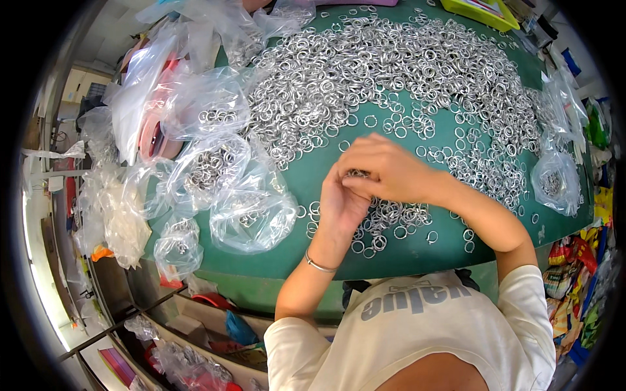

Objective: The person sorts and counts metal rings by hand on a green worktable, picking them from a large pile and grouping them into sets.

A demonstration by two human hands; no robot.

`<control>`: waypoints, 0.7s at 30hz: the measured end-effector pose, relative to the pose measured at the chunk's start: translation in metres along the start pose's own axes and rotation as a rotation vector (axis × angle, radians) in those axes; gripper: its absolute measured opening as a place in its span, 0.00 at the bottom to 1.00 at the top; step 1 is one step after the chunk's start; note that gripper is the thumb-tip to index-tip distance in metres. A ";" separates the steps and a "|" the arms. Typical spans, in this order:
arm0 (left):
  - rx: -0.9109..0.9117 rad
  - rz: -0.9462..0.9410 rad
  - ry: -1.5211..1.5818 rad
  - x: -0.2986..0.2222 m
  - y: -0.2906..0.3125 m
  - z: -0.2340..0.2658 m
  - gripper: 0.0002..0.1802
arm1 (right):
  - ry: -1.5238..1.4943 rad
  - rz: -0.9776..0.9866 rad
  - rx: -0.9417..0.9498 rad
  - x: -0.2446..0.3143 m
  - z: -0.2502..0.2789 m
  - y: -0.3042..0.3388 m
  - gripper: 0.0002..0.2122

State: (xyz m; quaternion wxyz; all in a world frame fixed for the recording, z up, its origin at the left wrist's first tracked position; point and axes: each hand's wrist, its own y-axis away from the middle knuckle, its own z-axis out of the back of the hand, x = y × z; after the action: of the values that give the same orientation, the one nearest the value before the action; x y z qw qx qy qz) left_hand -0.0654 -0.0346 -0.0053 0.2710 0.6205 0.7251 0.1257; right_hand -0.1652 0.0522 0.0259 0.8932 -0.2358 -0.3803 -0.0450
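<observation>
My hands meet above the near middle of a green table, over a small heap of silver metal rings (393, 215). My left hand (344, 199) is cupped and closed around a few metal rings (357, 173), which show in the gap between the two hands. Bent over it from the right, my right hand (394, 171) has its fingers curled in and its thumb pressed toward the left palm. What its fingertips grip is hidden. A large bank of similar rings (391, 55) curves across the far side of the table.
Clear plastic bags, some with rings inside (212, 166), crowd the table's left side. Another bag of rings (554, 179) stands at the right edge. A yellow-green tray (481, 13) sits at the far right. More loose rings (486, 173) lie right of my hands. Shelves (186, 319) are below the table's left.
</observation>
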 end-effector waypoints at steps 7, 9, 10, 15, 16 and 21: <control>0.075 0.002 0.168 -0.003 0.021 0.021 0.13 | 0.111 0.015 0.000 -0.047 -0.027 -0.034 0.10; 0.065 0.006 0.209 -0.003 0.029 0.024 0.14 | 0.269 0.213 0.105 -0.053 -0.039 -0.036 0.15; 0.069 -0.017 0.218 -0.004 0.033 0.029 0.09 | 0.374 0.165 0.260 -0.054 -0.041 -0.031 0.21; -0.006 -0.201 0.151 -0.008 0.051 0.043 0.26 | 0.402 0.068 0.427 -0.041 -0.016 0.016 0.21; -0.097 -0.216 0.118 -0.007 0.055 0.036 0.25 | 0.377 0.046 0.425 -0.036 -0.004 0.028 0.20; 0.000 -0.216 0.003 -0.006 0.070 0.058 0.14 | 0.339 -0.091 0.515 -0.013 0.046 0.062 0.19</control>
State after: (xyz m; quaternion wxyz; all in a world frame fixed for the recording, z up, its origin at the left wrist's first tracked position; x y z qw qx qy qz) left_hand 0.0249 -0.0353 -0.0151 0.2821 0.5387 0.7880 0.0966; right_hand -0.1883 0.1271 0.0205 0.9713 0.0262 -0.2351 -0.0256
